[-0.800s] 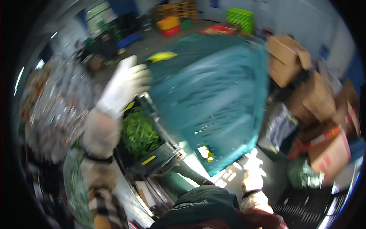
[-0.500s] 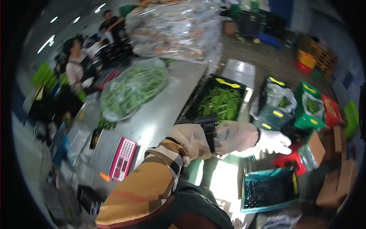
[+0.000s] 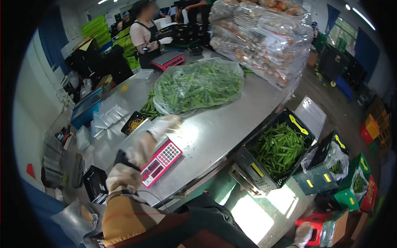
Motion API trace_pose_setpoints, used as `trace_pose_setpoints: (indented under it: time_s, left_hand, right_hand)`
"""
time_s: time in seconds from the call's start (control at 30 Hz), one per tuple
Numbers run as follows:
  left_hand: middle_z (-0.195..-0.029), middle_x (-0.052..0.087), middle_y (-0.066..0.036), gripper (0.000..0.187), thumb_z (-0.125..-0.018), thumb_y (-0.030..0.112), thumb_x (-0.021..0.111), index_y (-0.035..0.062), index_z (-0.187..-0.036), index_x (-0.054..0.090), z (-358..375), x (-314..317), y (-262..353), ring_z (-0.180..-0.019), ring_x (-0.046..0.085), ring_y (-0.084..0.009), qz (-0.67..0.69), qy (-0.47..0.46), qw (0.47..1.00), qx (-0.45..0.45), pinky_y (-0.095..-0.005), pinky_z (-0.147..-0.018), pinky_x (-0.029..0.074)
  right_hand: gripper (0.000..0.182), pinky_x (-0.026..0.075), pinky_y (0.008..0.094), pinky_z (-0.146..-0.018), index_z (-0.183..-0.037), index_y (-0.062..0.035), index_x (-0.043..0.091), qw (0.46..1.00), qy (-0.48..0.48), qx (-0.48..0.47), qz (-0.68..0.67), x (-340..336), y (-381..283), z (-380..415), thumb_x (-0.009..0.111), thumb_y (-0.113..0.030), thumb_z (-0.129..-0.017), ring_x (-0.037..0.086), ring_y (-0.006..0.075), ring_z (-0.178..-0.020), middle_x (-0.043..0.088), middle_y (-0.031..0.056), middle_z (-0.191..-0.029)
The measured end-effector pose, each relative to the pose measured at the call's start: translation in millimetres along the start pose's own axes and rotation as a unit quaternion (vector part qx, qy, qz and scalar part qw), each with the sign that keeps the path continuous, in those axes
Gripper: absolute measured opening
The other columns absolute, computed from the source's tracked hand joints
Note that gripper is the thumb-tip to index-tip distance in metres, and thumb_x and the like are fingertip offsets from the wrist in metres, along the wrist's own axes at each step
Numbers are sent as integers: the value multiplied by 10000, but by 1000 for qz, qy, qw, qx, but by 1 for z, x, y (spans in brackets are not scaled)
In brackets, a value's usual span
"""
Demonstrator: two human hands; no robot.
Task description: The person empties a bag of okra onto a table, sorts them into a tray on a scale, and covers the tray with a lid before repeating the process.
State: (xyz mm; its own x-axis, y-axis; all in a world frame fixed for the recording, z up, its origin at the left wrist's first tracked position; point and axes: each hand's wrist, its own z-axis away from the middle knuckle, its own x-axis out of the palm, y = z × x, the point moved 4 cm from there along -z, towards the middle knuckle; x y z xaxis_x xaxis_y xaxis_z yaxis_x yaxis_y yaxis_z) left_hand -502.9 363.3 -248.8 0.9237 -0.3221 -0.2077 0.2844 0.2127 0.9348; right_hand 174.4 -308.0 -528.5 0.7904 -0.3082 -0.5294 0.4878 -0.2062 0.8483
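My left hand [image 3: 163, 127], in a pale glove and smeared by motion, is over the upper end of the red-framed scale [image 3: 162, 162]. Its fingers are too blurred to make out their shape. Just beyond it, green pods [image 3: 149, 108] lie beside a large clear bag of green pods [image 3: 200, 86] on the metal table [image 3: 213, 124]. My right hand [image 3: 304, 234], also gloved, is low at the right beside a red stool [image 3: 316, 225]; its fingers are unclear. A black crate holds loose green pods [image 3: 278, 149].
A person [image 3: 143, 35] stands across the table near another red scale [image 3: 168, 60]. Wrapped stacked goods [image 3: 262, 39] stand at the back. Clear trays [image 3: 111, 111] and a container of yellow bands [image 3: 134, 123] lie left. More crates [image 3: 351, 192] stand right.
The view has turned left. My left hand has swung from the crates at the right to over the scale. My right hand now shows at the lower right.
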Motion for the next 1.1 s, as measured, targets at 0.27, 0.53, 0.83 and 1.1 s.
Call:
trace_pose_setpoints:
  time_s: [0.27, 0.53, 0.83, 1.1]
  left_hand:
    - [-1086, 652, -110, 348, -974, 207, 460, 18, -1245, 567, 272, -518, -14, -976, 626, -231, 153, 558, 792, 197, -364, -758, 521]
    - [-1134, 648, -137, 328, -945, 228, 492, 21, -1174, 602, 376, -594, 111, -1005, 636, -247, -117, 761, 613, 178, -373, -883, 522]
    - [-1075, 662, -141, 259, -830, 183, 655, 60, -1059, 670, 17, -284, 350, -1014, 633, -301, -507, 474, 607, 387, -381, -898, 504]
    - [-1212, 611, -204, 581, -793, 302, 721, 37, -1288, 569, -293, -101, 119, -1163, 564, -352, -524, 148, 828, 134, -404, -1013, 438]
  right_hand:
    - [164, 499, 380, -827, -973, -150, 687, 835, 247, 171, -461, -310, 208, -438, 556, -217, -900, 627, 241, -978, 666, 63, -1004]
    - [197, 511, 397, -804, -994, -112, 678, 736, 469, 101, -477, -609, 327, -654, 577, -245, -891, 642, 281, -931, 675, 110, -986]
    - [259, 523, 415, -779, -1018, -69, 668, 802, 469, -33, -367, -761, 189, -859, 600, -278, -881, 658, 327, -879, 685, 164, -967]
    - [553, 457, 425, -947, -1172, -112, 660, 773, 197, -288, -530, -674, -153, -904, 748, -426, -725, 570, 334, -1135, 633, 179, -1177]
